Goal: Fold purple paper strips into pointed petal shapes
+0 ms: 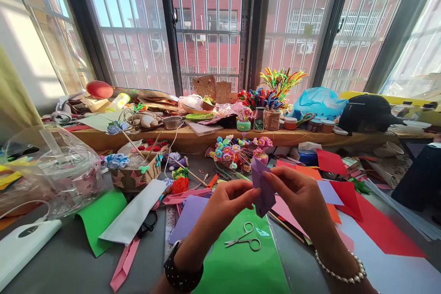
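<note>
A folded piece of purple paper (263,193) is held up above the table, upright and slightly tilted. My left hand (234,200) pinches its left edge between thumb and fingers. On the paper's right side, my right hand (292,188) pinches it near the upper part. Below the hands, a small pair of metal scissors (244,240) lies with its blades a little apart on a green sheet (237,266) in a clear sleeve. Another purple sheet (189,216) rests left of the green one, partly behind my left forearm.
Red paper (386,229) and other coloured sheets spread at the right. At the left lie a curled green sheet (101,220), a white paper piece (134,211) and a white device (29,250). Craft flowers (227,151) stand behind the hands, before a cluttered window ledge (193,135).
</note>
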`<act>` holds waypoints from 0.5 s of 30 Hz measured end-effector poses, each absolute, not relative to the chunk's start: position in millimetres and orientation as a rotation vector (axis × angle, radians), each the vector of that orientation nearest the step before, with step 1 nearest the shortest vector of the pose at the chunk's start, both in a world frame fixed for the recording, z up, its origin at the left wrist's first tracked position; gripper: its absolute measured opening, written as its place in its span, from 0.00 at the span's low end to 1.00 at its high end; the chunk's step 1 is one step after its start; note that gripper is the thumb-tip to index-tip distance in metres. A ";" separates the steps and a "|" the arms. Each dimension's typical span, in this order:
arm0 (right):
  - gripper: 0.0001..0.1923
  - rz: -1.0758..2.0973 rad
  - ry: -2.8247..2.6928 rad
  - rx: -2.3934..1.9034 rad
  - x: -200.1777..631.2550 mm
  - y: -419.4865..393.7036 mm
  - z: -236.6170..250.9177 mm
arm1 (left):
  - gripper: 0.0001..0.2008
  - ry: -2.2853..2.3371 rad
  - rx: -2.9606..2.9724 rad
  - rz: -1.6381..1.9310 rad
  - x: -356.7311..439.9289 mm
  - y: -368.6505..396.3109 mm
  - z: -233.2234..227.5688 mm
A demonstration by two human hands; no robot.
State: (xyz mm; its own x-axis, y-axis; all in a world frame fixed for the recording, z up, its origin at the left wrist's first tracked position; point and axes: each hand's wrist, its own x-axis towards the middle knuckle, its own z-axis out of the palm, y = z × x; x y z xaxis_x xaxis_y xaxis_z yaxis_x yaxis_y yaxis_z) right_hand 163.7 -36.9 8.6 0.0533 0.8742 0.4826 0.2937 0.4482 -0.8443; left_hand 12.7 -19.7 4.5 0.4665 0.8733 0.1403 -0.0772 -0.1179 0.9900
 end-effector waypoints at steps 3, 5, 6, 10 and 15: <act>0.09 0.607 -1.516 -1.079 162.8 -37.6 10.1 | 0.10 0.742 1.490 0.949 12.4 -19.6 4.6; 0.09 0.608 -1.520 -1.088 162.1 -38.8 11.4 | 0.10 0.744 1.504 0.943 12.1 -19.6 4.8; 0.09 0.606 -1.520 -1.093 161.8 -39.2 11.8 | 0.10 0.745 1.507 0.942 11.8 -19.6 4.9; 0.09 0.578 -1.521 -1.081 160.8 -39.1 11.2 | 0.11 0.743 1.496 0.932 11.2 -19.4 4.5; 0.10 0.584 -1.524 -1.104 159.5 -40.1 12.7 | 0.11 0.742 1.520 0.945 11.9 -18.6 2.6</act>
